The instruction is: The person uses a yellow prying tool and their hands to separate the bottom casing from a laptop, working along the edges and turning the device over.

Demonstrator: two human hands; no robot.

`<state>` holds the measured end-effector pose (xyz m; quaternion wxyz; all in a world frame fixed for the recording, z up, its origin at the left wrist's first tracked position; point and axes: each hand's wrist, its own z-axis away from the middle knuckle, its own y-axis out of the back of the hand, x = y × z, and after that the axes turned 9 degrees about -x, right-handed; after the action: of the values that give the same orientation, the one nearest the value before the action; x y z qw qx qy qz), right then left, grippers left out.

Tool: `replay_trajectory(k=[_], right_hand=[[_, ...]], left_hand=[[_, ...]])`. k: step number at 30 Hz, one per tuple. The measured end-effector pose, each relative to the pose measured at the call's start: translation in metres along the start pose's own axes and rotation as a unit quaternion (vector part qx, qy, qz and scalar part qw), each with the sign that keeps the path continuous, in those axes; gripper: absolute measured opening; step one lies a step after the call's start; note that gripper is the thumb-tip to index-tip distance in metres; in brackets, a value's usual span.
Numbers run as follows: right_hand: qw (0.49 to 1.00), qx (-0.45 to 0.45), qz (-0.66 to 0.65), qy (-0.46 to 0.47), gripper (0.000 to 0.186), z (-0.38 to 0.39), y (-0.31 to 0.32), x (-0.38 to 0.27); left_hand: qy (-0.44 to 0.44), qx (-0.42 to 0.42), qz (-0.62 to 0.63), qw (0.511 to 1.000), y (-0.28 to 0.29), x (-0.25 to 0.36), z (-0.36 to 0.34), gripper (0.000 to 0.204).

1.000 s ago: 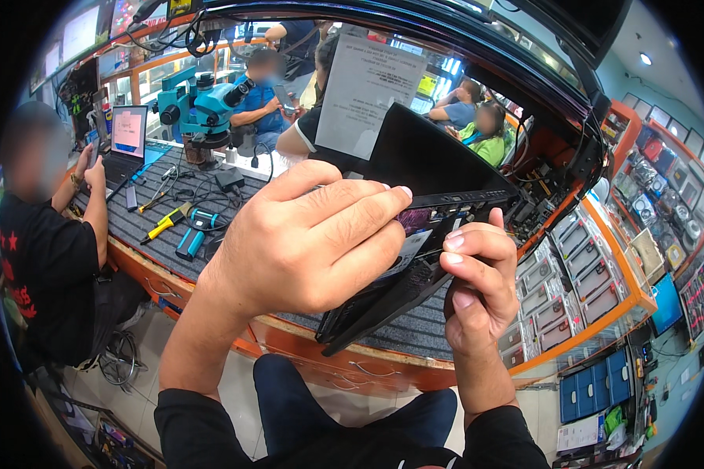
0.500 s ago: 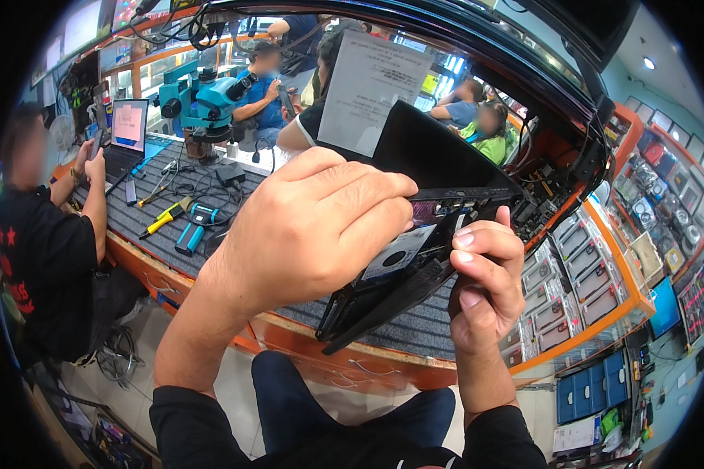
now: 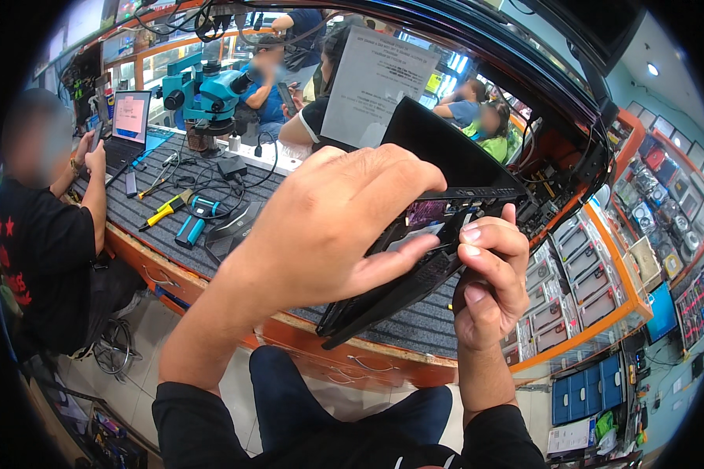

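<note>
A black laptop stands tilted above the bench, its dark screen (image 3: 438, 152) raised at the far side. Its casing is parted, and purple-toned inner parts (image 3: 425, 213) show in the gap near the hinge. My left hand (image 3: 321, 223) reaches over the laptop with thumb and fingers spread apart; the fingertips are near the hinge and the thumb points at the gap. With bent fingers, my right hand (image 3: 493, 270) pinches the right edge of the loosened black laptop cover (image 3: 395, 301). My left hand hides much of the inside.
On the ridged grey mat (image 3: 164, 227) lie a yellow-and-black tool (image 3: 164, 213), a teal tool (image 3: 197, 221) and cables. A teal microscope (image 3: 207, 94) stands behind them. A person (image 3: 47, 234) sits at left, holding a phone near another laptop (image 3: 129, 129). A glass case (image 3: 571, 281) is at right.
My left thumb has swung away from the fingers, and that hand has opened over the laptop. It now covers more of the pale part inside. My right hand keeps its pinch.
</note>
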<state>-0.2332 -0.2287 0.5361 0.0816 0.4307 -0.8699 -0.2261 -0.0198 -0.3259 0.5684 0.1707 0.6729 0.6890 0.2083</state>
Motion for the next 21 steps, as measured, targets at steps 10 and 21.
replay_trajectory(k=[10, 21], right_hand=[[1.0, -0.007, 0.006, 0.004, 0.036, 0.0, 0.001, 0.0], [1.0, -0.012, 0.001, -0.001, 0.037, 0.0, 0.001, 0.0]], left_hand=[[0.035, 0.014, 0.003, 0.999, -0.021, -0.006, -0.003, 0.031], [0.116, 0.034, 0.118, 0.986, -0.029, -0.004, 0.005, 0.038]])
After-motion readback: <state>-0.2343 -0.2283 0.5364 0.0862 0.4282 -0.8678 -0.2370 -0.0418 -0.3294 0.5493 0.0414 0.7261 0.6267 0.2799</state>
